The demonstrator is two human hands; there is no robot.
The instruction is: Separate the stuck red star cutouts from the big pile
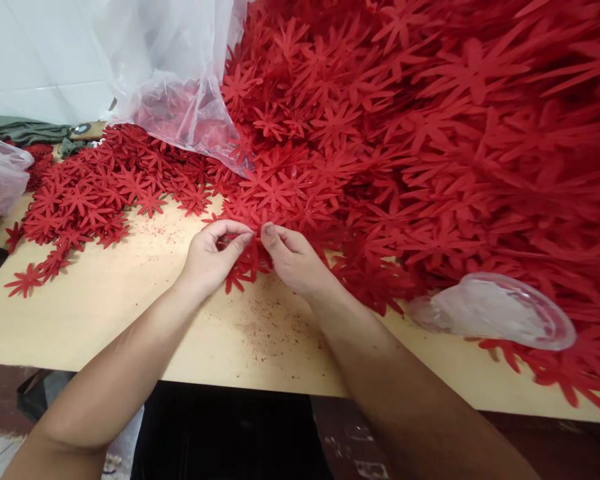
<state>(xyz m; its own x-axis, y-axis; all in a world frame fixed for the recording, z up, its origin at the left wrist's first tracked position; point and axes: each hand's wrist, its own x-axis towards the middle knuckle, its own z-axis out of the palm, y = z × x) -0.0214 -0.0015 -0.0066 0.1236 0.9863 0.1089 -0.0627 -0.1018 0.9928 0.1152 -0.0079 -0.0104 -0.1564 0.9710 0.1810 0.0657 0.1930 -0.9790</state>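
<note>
My left hand and my right hand meet over the table, fingertips nearly touching. Each pinches thumb against index finger on a red flower-shaped cutout, mostly hidden by the fingers and hard to separate from the red behind it. More red petals show just under the hands. Right behind them rises a large heap of the same red flower cutouts, many-petalled and flat.
A smaller pile of red flowers lies at the left. Clear plastic bags stand behind it, against white tiles. A translucent plastic tub with whitish contents sits at right. Reddish crumbs dot the pale tabletop.
</note>
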